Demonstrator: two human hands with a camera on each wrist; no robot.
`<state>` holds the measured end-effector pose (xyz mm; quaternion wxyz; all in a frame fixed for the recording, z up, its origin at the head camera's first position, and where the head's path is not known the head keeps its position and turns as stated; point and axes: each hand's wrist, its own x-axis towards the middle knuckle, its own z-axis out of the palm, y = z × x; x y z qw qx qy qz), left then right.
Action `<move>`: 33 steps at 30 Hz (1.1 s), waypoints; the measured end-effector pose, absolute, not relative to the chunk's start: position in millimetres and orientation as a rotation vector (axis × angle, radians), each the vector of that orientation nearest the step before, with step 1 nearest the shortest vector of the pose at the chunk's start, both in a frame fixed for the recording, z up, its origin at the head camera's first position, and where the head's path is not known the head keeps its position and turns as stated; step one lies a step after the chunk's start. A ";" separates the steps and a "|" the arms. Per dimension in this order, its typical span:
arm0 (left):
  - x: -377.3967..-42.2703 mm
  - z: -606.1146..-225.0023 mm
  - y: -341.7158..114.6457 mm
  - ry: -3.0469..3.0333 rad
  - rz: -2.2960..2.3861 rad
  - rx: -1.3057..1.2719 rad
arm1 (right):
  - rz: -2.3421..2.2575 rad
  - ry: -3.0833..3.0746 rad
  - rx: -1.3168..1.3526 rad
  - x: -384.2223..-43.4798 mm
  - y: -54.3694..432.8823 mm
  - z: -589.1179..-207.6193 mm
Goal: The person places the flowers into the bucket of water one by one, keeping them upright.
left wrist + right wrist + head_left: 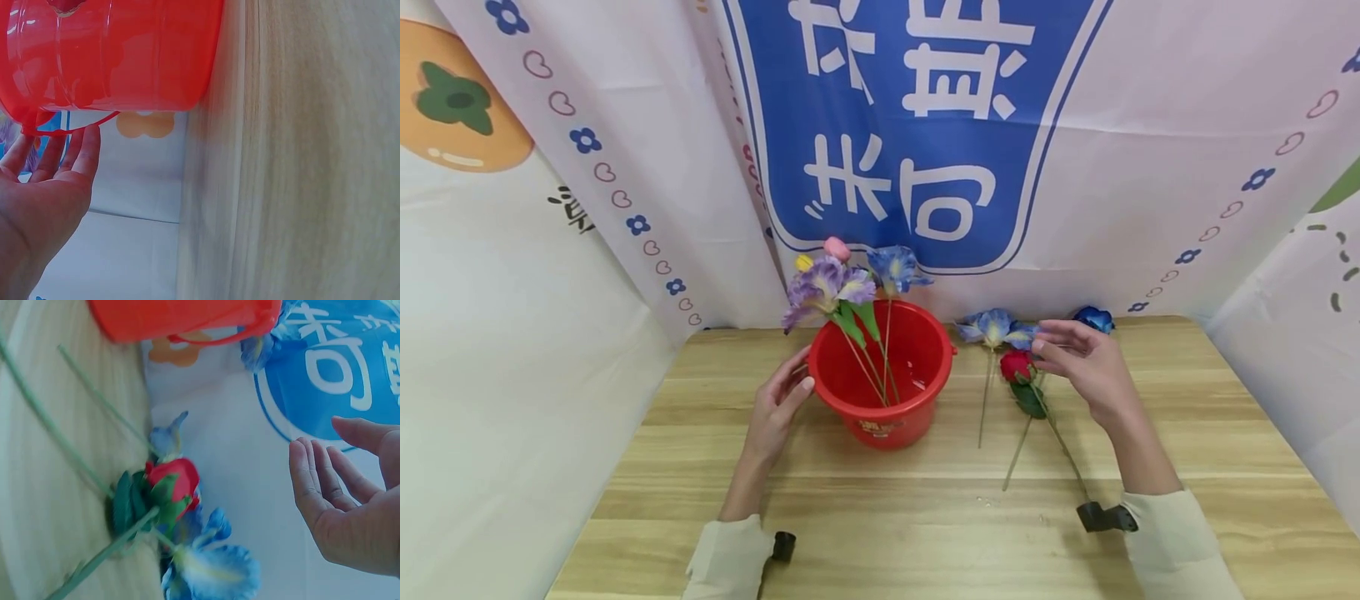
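Note:
A red bucket stands on the table, with a purple iris, a blue iris, a pink bud and a yellow bud leaning in it. My left hand is at the bucket's left rim. In the left wrist view its nearly straight fingertips touch the thin red handle. With nothing in its fingers, my right hand hovers over the loose flowers. Below and beside it lie a red rose, another blue iris and a dark blue flower.
The wood-grain table ends at a hanging printed cloth behind the flowers. Long green stems point toward the near edge. A black wrist device sits by the right sleeve, another by the left.

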<state>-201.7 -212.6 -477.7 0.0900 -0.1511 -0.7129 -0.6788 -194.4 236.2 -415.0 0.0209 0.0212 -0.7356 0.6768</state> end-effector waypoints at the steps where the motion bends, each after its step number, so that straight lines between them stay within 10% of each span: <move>1: -201.6 -477.3 -212.5 -2.120 -2.020 -0.451 | 2.104 -2.286 0.054 -193.4 238.8 -416.9; 33: -200.3 -474.9 -214.3 -2.147 -2.002 -0.449 | 2.150 -2.446 -0.077 -182.4 273.4 -473.1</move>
